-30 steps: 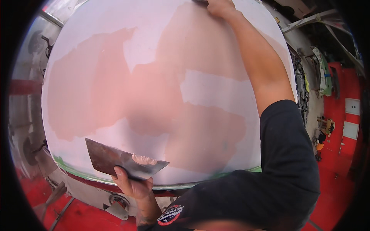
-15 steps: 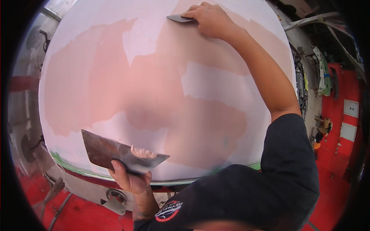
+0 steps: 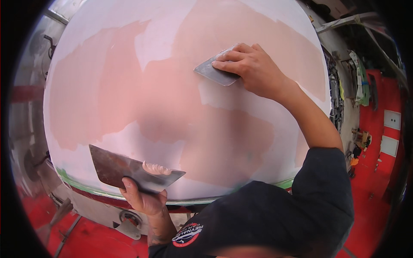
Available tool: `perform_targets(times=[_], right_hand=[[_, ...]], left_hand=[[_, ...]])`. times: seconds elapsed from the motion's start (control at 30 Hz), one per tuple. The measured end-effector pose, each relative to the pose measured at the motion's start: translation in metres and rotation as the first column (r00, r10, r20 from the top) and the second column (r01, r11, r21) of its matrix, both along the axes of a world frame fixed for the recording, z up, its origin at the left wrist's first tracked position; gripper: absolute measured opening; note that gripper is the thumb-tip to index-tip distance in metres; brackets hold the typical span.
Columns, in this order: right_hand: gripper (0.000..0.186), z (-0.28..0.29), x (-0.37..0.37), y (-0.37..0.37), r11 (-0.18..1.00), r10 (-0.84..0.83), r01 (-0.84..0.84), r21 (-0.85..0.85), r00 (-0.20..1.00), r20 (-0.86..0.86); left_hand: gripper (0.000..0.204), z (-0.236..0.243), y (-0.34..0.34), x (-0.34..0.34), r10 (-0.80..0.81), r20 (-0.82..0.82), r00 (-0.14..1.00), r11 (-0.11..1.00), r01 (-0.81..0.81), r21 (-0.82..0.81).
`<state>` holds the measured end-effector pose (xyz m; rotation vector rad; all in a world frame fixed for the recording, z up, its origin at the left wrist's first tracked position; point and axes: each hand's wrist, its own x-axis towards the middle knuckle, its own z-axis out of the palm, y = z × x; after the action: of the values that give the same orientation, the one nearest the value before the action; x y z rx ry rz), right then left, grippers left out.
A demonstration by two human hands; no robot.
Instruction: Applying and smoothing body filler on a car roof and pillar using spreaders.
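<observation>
A wide, curved white panel [image 3: 103,13] fills the middle, with several broad patches of pinkish filler [image 3: 120,81] spread over it. My right hand [image 3: 254,69] grips a grey, flat filler spreader [image 3: 217,74], its blade against the panel near the edge of a bare white patch. At the lower left, my left hand [image 3: 144,200] holds a rectangular metal plate [image 3: 116,167] by its underside, thumb on its face. A lump of pink filler paste [image 3: 155,168] sits along the plate's far edge.
Green masking tape [image 3: 86,187] runs along the panel's near edge. Red floor [image 3: 99,238] shows below and to the right. A wheel caster [image 3: 129,219] stands under the near edge. Assorted parts [image 3: 361,81] and white boxes on a red wall [image 3: 391,119] are at the right.
My right hand has drawn the spreader toward me and slightly right, from the panel's far side, with filler now covering the area behind it. The left hand and plate have hardly moved.
</observation>
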<state>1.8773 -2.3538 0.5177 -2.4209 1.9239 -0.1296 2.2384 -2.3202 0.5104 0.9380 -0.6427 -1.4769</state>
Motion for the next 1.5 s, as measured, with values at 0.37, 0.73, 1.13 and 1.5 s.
perform_targets(times=[0.37,0.73,1.13,1.5], right_hand=[[0.055,0.022,-0.013,0.093,0.988,-0.028,0.022,0.153,0.999,0.038],[0.047,0.067,-0.004,0.243,0.803,-0.366,0.537,0.258,0.103,0.925],[0.027,0.086,0.106,0.341,0.888,0.195,-0.006,-0.459,0.91,0.366],[0.047,0.112,0.113,0.439,0.847,0.374,-0.04,-0.531,0.754,0.54]], left_hand=[[0.051,0.0,0.012,-0.002,-0.037,0.027,0.999,0.999,0.037,0.01],[0.044,0.028,0.064,-0.03,-0.37,0.111,0.923,0.928,0.362,0.087],[0.044,0.075,0.201,-0.073,-0.254,0.517,0.818,0.903,0.392,-0.177],[0.039,0.111,0.287,-0.077,-0.454,-0.268,0.85,0.869,0.489,0.079]])
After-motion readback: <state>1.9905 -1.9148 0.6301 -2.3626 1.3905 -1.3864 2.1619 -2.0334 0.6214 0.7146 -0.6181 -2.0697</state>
